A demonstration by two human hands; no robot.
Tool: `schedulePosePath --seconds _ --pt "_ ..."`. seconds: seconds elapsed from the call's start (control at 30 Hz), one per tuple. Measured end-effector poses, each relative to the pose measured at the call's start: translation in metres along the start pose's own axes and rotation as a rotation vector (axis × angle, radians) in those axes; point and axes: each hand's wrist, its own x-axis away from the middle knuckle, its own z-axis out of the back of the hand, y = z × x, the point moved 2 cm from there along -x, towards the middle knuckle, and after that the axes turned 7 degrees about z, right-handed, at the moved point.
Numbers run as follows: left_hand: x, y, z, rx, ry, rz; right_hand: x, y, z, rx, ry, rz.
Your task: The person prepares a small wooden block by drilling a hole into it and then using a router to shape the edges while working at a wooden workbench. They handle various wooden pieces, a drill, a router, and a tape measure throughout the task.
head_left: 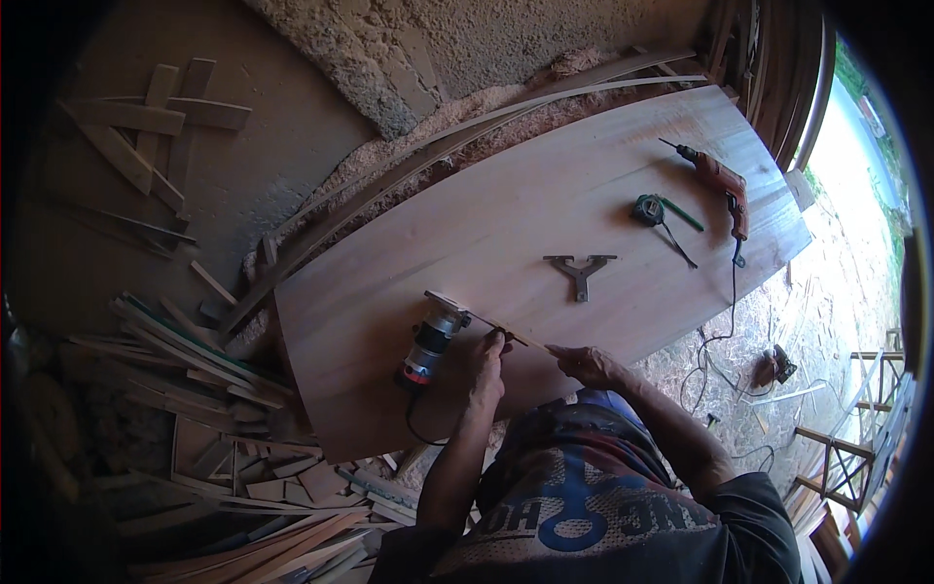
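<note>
My left hand (490,360) is closed on a thin dark piece (516,338) at the near part of a wooden board (428,224). My right hand (584,365) grips a pale slender stick (539,346) that meets that piece; their exact join is unclear. Beside my left hand a silver-and-black router (428,341) lies on its side, its cord trailing down. Farther up the board are a dark Y-shaped bracket (581,275), a green tape measure (649,210) with a green pencil-like stick (681,212), and an orange drill (718,180).
Scrap strips (195,360) pile at the left and lower left, more offcuts (156,127) on the floor beyond. Long strips (545,97) run along the board's far edge beside a rough slab (379,49). A small power tool (778,366) with cords and lattice frames (837,462) are at right.
</note>
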Motion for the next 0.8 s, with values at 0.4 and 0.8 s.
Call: schedulePosePath --seconds 0.4,0.8 --pt "-0.002 -0.004 0.004 0.022 -0.019 0.0 0.006 0.012 0.003 -0.02 0.025 0.034" --pt "-0.002 -0.001 0.005 0.012 -0.035 0.007 -0.027 0.014 -0.004 0.041 -0.021 0.023"
